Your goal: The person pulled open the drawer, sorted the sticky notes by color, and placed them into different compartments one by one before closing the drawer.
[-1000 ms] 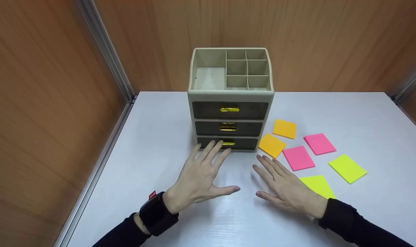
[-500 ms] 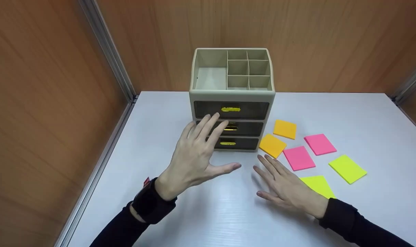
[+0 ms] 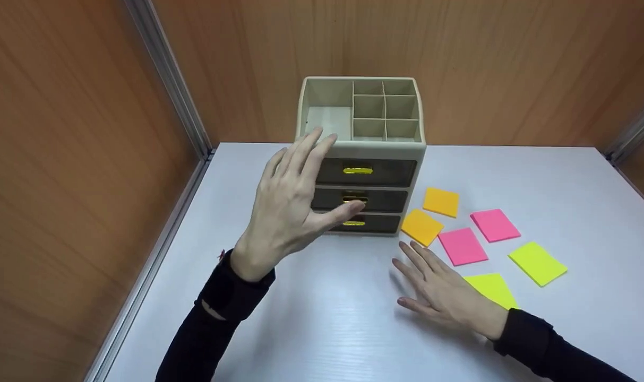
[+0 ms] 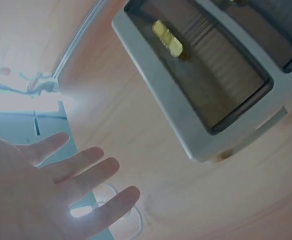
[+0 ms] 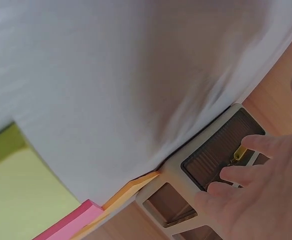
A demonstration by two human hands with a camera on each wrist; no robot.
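Head view: left hand (image 3: 290,199) is raised in front of the drawer organizer (image 3: 362,154), fingers (image 3: 306,154) straight and spread, grasping nothing; the fingertips overlap the organizer's upper left front corner, and contact cannot be confirmed. The organizer stands at the rear centre of the white table (image 3: 311,329) with three dark drawers, each with a gold handle (image 3: 357,171), all closed. Right hand (image 3: 441,292) lies flat on the table, fingers extended and released. Just right of it lie six sticky-note pads: two orange (image 3: 421,226), two pink (image 3: 462,245), two yellow-green (image 3: 537,262).
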